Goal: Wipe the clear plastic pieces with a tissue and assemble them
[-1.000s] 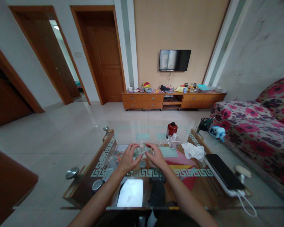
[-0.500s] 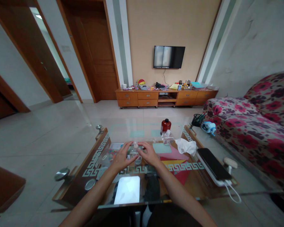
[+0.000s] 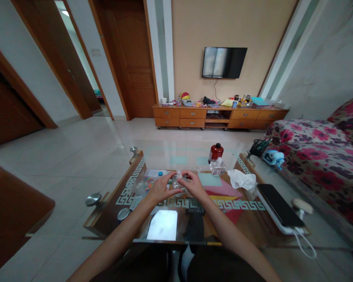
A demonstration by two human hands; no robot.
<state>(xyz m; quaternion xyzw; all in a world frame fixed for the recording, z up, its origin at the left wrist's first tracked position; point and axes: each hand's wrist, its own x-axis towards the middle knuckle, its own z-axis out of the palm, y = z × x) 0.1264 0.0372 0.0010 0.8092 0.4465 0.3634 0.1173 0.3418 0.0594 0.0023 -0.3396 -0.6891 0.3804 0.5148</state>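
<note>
A small clear bottle point(image 3: 179, 181) with a see-through top stands between my hands over the glass coffee table point(image 3: 153, 244). My left hand point(image 3: 161, 188) holds its left side, thumb stretched along the near side and fingers behind. My right hand point(image 3: 194, 185) grips the upper right of the bottle, with thumb and forefinger near the top. The fingers partly hide the bottle, and I cannot make out whether it rests on the glass. Left of my left hand lies a clear bag of colourful bits point(image 3: 145, 185), with a small blue cap point(image 3: 160, 173) by it.
A red-brown bottle point(image 3: 215, 153) and crumpled clear plastic point(image 3: 218, 166) are at the back right. White tissue point(image 3: 241, 179), a black phone point(image 3: 278, 204) with a white cable, and a mesh pen holder point(image 3: 257, 147) stand along the right. A white rectangle point(image 3: 162, 225) shows near the front edge.
The camera has turned slightly, so the scene sits further right in view. My hands stay around the clear bottle, and my right thumb and forefinger have moved closer to its top.
</note>
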